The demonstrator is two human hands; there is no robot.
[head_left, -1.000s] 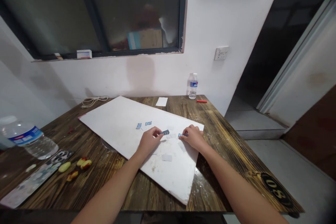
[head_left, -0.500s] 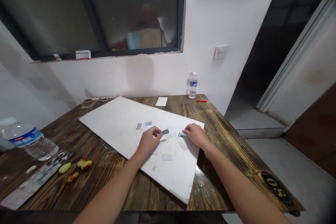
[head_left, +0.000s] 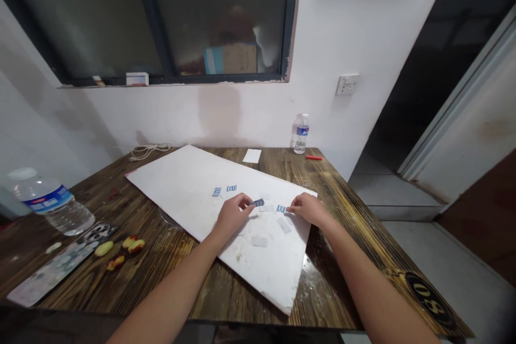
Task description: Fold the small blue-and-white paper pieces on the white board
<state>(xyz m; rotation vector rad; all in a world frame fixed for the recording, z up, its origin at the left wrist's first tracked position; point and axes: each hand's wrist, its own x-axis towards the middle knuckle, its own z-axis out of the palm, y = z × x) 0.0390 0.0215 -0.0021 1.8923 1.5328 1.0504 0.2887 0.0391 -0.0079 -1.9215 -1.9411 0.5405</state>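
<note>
My left hand (head_left: 236, 215) pinches a small dark blue-grey strip (head_left: 258, 202) between thumb and fingers, just above the white board (head_left: 181, 172). My right hand (head_left: 309, 208) is closed, its fingertips at the right end of a small blue-and-white strip (head_left: 281, 208) low over the board. Between the hands lies a pale rectangular piece (head_left: 266, 208). Other pale pieces, one near the right hand (head_left: 284, 224) and one closer to me (head_left: 259, 241), lie flat. Two blue-framed strips, one left (head_left: 216, 192) and one right (head_left: 231, 188), are beyond my left hand.
The board lies slantwise on a dark wooden table (head_left: 342, 258). At left are a large water bottle (head_left: 54, 201), a patterned strip-shaped object (head_left: 60, 266) and several fruits (head_left: 104, 249). A small bottle (head_left: 301, 135), red stick (head_left: 314, 158), white card (head_left: 252, 156) and cable (head_left: 147, 151) sit at the back.
The view has shifted slightly. My right fingers have drawn back a little, so more of the blue-and-white strip shows. My left hand keeps its strip in nearly the same place.
</note>
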